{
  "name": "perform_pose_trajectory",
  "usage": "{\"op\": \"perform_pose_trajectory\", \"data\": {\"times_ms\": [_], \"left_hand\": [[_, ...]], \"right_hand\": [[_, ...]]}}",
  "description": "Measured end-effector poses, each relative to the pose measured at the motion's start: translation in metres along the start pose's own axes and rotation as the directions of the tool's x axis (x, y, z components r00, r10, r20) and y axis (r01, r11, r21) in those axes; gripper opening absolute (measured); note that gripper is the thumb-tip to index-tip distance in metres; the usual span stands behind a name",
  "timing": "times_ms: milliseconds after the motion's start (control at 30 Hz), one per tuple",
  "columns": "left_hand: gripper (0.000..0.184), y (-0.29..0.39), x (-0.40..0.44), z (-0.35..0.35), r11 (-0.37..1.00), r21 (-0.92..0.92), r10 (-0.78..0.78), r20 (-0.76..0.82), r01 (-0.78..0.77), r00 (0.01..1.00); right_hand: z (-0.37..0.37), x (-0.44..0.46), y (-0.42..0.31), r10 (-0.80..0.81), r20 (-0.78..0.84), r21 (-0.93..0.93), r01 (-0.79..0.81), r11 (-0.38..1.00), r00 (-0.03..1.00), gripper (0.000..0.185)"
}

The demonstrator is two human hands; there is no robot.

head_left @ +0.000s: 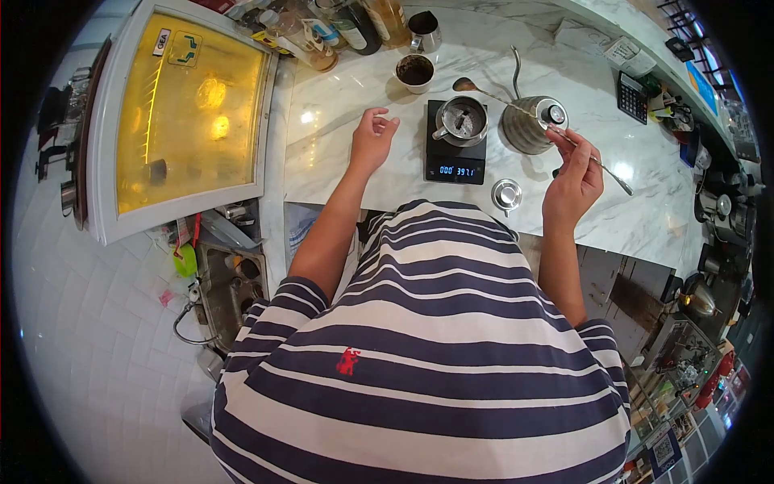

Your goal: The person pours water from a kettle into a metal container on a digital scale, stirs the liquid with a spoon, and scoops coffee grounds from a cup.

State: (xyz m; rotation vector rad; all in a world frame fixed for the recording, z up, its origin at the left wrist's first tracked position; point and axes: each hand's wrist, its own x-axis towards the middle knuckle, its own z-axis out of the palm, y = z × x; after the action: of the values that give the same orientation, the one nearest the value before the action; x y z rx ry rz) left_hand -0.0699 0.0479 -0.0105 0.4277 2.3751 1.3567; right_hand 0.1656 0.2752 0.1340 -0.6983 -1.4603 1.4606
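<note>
My right hand (574,177) pinches a long thin-handled bar spoon (464,84) near its far end. The spoon passes over the gooseneck kettle (528,129), and its bowl hangs just beyond a metal cup (462,121) with dark contents. That cup stands on a black digital scale (438,168) with lit blue digits. To the left of the scale, my left hand (374,143) is held above the counter, fingers loosely bent and apart, with nothing in it. A small round metal piece (506,194) lies close to the counter's front edge.
A white cup of dark grounds (415,71) and a metal pitcher (424,32) stand behind the scale. Several bottles (351,26) crowd the back left. A yellow-lit glass door (189,113) borders the counter's left side. A calculator (632,98) lies at right.
</note>
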Motion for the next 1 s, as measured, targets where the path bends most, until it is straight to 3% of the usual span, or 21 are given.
{"op": "perform_pose_trajectory", "data": {"times_ms": [67,267,367,467,567,867,1000], "left_hand": [[0.052,-0.008,0.014,0.004,0.999,0.027,0.017,0.004,-0.017,1.000],[0.085,-0.012,0.052,0.026,0.907,0.347,0.265,-0.028,-0.239,0.964],[0.096,0.009,0.058,0.037,0.922,0.344,0.208,-0.060,-0.175,0.976],[0.109,0.012,0.072,0.047,0.970,0.220,0.117,-0.061,-0.101,0.991],[0.114,0.015,0.078,0.054,0.969,0.246,0.053,-0.045,-0.040,0.998],[0.112,0.018,0.089,0.064,0.974,0.202,0.117,-0.043,-0.106,0.992],[0.086,0.015,0.087,0.066,0.970,0.092,0.234,-0.110,-0.225,0.966]], "right_hand": [[0.000,0.002,0.001,0.002,-0.001,0.018,-0.002,1.000,1.000,0.032],[0.000,0.009,0.003,-0.012,-0.029,0.040,0.014,0.999,1.000,0.033],[0.005,0.015,-0.003,-0.022,-0.047,0.065,0.025,0.998,0.999,0.033],[0.008,0.020,-0.006,-0.006,-0.071,0.092,0.012,0.996,0.997,0.033],[0.016,0.026,-0.010,0.033,-0.090,0.123,-0.021,0.992,0.995,0.032],[0.024,0.037,-0.002,0.057,-0.065,0.157,-0.046,0.987,0.996,0.028],[0.032,0.039,-0.006,0.057,-0.016,0.188,-0.053,0.981,0.998,0.027]]}}
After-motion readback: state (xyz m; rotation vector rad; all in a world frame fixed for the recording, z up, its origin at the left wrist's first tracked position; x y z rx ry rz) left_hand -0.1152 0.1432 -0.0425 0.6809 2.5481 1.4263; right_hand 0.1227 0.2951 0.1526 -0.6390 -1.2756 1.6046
